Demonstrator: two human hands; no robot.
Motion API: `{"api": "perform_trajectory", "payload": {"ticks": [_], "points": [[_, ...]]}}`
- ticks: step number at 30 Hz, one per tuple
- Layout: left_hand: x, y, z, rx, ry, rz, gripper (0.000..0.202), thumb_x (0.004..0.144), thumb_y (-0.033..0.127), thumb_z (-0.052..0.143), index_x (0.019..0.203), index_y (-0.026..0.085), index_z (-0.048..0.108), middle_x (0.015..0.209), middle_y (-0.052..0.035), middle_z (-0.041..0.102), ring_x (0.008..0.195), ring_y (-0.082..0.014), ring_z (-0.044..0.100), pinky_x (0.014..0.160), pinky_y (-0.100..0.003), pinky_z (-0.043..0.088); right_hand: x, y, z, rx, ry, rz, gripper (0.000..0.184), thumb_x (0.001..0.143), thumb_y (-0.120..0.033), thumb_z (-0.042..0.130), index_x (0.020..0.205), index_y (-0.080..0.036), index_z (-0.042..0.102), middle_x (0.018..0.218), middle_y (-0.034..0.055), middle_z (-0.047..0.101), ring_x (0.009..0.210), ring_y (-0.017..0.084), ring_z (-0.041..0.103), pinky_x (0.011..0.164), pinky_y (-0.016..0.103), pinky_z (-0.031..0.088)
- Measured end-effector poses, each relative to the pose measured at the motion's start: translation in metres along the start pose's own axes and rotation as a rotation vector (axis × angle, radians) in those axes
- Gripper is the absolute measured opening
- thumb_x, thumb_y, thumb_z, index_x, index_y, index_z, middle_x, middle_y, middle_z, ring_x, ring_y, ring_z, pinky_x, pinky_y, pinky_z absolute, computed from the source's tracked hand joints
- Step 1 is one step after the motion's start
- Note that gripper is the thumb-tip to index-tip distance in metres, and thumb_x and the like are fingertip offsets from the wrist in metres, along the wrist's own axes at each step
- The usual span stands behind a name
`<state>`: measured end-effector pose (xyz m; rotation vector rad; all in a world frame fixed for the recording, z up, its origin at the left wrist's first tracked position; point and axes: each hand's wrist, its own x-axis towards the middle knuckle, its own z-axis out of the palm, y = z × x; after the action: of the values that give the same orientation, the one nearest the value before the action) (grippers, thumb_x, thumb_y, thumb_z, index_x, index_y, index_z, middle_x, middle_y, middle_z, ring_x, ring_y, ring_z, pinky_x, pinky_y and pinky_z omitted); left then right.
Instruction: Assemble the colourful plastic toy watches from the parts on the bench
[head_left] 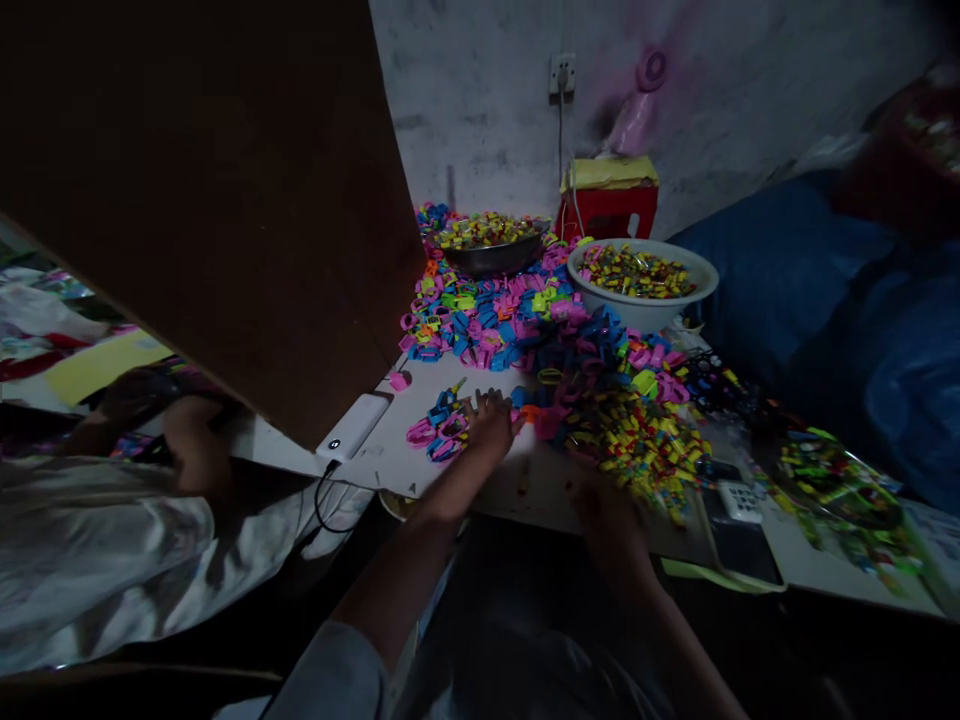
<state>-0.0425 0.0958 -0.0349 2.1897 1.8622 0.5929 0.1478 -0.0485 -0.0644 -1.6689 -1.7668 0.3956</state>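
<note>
My left hand (491,420) reaches forward onto the white table top (517,478), fingers spread down on a small cluster of pink and blue plastic rings (439,432). My right hand (611,520) rests in shadow at the table's near edge, beside a heap of small yellow, red and green plastic pieces (645,440); whether it holds anything cannot be made out. A large pile of pink, blue and green rings (517,320) covers the middle of the table beyond both hands.
A dark metal bowl (495,258) and a white basin (705,272), both full of small coloured pieces, stand at the back. A white power bank (354,426) lies left, a phone (739,500) right. A brown board (225,200) blocks the left. Another person's arm (191,450) is at far left.
</note>
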Motion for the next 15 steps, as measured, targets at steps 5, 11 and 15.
{"api": "perform_trajectory", "payload": {"ticks": [5,11,15], "points": [[-0.019,-0.003,-0.019,-0.218,-0.035,0.081,0.021,0.090,0.030,0.051,0.094,0.015,0.064,0.111,-0.0136,0.064,0.114,-0.0276,0.053,0.104,-0.043,0.034,-0.016,-0.008,-0.011,0.297,-0.026,0.017,0.029,0.093,-0.035,0.044,0.109,-0.020,0.063,0.109,0.0110,0.068,0.102,0.024,0.062,0.086,0.037,0.050],[-0.092,0.015,-0.053,-0.826,-0.091,-0.007,0.025,0.082,0.039,0.061,0.095,0.018,0.053,0.084,-0.0013,0.063,0.080,-0.0145,0.060,0.074,-0.024,0.047,-0.024,-0.044,-0.030,0.500,-0.009,0.048,0.026,0.093,-0.036,0.047,0.108,-0.022,0.063,0.102,0.0080,0.070,0.095,0.021,0.065,0.078,0.030,0.052],[-0.132,0.036,-0.073,-1.149,-0.268,-0.176,0.052,0.067,0.032,0.077,0.113,0.019,0.056,0.102,-0.0052,0.067,0.095,-0.0192,0.063,0.085,-0.028,0.047,-0.030,-0.068,-0.038,0.511,0.024,0.060,0.025,0.092,-0.034,0.050,0.111,-0.022,0.060,0.096,0.0064,0.070,0.086,0.018,0.066,0.075,0.027,0.052]]}}
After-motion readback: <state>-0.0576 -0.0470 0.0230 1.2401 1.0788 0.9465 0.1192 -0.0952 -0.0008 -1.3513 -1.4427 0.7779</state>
